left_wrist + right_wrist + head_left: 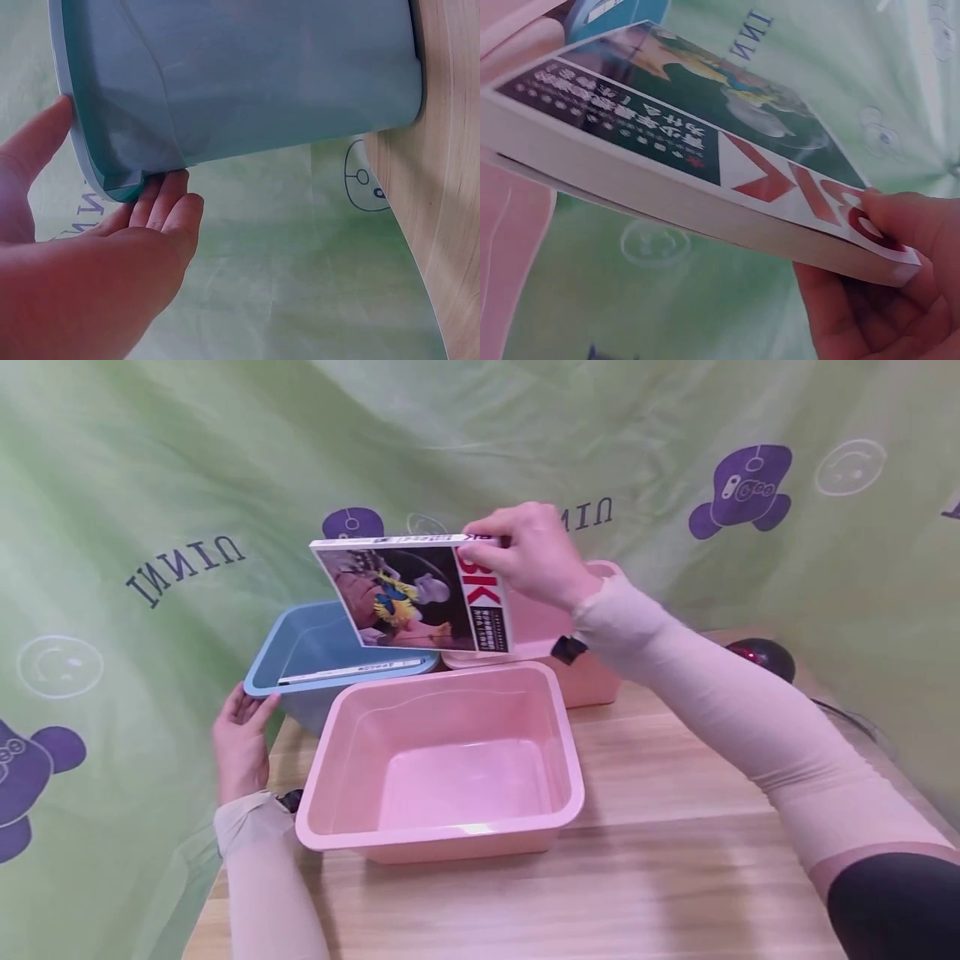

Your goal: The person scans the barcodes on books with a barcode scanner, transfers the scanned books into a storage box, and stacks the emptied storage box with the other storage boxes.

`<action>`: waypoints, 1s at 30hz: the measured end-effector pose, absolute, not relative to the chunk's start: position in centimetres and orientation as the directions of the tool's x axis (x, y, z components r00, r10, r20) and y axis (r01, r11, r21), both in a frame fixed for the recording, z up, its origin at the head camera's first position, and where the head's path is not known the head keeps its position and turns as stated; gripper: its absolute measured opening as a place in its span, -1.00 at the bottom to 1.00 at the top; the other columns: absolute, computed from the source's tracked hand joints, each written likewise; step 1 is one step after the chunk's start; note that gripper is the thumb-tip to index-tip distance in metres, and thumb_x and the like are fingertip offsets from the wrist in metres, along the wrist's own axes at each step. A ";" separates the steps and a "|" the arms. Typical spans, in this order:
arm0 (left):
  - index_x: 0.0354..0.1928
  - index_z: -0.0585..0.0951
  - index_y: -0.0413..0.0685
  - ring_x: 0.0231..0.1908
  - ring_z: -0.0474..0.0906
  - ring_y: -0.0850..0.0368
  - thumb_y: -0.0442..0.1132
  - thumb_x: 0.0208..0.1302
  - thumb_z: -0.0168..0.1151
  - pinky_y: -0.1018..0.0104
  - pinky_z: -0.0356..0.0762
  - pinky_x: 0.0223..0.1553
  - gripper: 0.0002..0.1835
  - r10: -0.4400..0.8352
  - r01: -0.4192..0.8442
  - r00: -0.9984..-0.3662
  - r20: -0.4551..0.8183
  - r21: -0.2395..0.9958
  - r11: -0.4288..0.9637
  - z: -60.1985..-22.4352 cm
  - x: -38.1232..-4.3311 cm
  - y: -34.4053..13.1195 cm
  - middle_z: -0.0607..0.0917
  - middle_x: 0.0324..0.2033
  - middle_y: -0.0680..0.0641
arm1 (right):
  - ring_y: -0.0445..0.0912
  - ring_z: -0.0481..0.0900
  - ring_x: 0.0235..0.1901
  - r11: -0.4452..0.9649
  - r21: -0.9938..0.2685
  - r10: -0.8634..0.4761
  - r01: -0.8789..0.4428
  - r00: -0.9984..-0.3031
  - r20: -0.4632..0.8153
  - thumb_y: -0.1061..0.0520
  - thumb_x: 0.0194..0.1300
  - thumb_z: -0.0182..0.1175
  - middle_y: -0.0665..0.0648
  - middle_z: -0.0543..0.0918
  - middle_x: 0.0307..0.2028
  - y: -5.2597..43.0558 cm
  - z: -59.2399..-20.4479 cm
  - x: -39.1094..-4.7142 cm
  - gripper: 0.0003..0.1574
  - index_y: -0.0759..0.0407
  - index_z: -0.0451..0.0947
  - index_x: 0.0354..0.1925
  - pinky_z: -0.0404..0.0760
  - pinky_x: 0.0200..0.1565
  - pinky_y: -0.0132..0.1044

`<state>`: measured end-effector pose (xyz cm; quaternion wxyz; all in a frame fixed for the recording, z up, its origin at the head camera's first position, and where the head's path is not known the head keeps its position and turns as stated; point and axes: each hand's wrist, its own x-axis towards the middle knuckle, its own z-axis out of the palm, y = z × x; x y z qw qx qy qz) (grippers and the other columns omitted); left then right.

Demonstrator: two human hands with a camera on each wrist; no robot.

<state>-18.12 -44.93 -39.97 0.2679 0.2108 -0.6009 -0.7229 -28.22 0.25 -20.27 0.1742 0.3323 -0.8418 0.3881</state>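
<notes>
My right hand [536,556] pinches a book [408,597] at its upper corner, thumb on the cover and fingers behind. The book hangs tilted above the bins, its picture cover with large red letters facing me. In the right wrist view the book's page edge [705,202] shows below the cover. My left hand [243,747] holds the near left corner of a blue bin [300,639], thumb at the rim and fingers beneath it, as the left wrist view shows. Inside the blue bin lies another thin white-spined book [352,672].
An empty-looking pink bin [442,839] stands in front, and a second pink bin [592,681] is behind it, partly hidden by the book and right arm. A dark computer mouse [761,658] sits at the back right of the wooden table [660,877]. Green patterned cloth [525,427] hangs behind.
</notes>
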 end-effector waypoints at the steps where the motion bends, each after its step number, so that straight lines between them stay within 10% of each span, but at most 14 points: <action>1: 0.74 0.32 -0.03 0.52 0.49 0.11 -0.37 0.46 0.51 0.42 0.45 0.63 -0.10 -0.638 0.124 -0.770 0.012 0.983 -0.132 -40.1 -18.2 -44.8 0.53 0.58 -0.10 | -0.10 0.71 -0.18 0.466 -0.540 -0.433 -0.701 -0.713 0.552 0.01 0.57 0.43 0.13 0.91 -0.06 -0.6 -20.4 -28.5 -0.70 0.05 0.89 0.14 0.62 -0.11 -0.40; 24: 0.74 0.29 -0.14 0.50 0.50 0.07 -0.42 0.48 0.48 0.53 0.57 0.47 -0.11 -0.636 0.144 -0.770 0.056 0.986 -0.088 -40.1 -18.1 -44.5 0.50 0.59 -0.20 | -0.17 0.61 -0.24 0.407 -0.528 -0.573 -0.745 -0.659 0.487 -0.05 0.64 0.38 0.06 0.89 -0.06 -13.8 -25.9 -31.3 -0.69 -0.01 0.87 0.19 0.52 -0.21 -0.43; 30: 0.75 0.26 -0.11 0.47 0.50 0.12 -0.39 0.48 0.48 0.49 0.54 0.52 -0.09 -0.638 0.136 -0.769 0.050 0.987 -0.087 -39.8 -18.2 -44.7 0.49 0.60 -0.17 | -0.07 0.80 0.06 0.432 -0.545 -0.639 -0.719 -0.670 0.378 -0.07 0.63 0.39 0.07 0.89 0.15 -13.8 -27.6 -31.2 -0.60 0.01 0.82 0.29 0.74 0.11 -0.27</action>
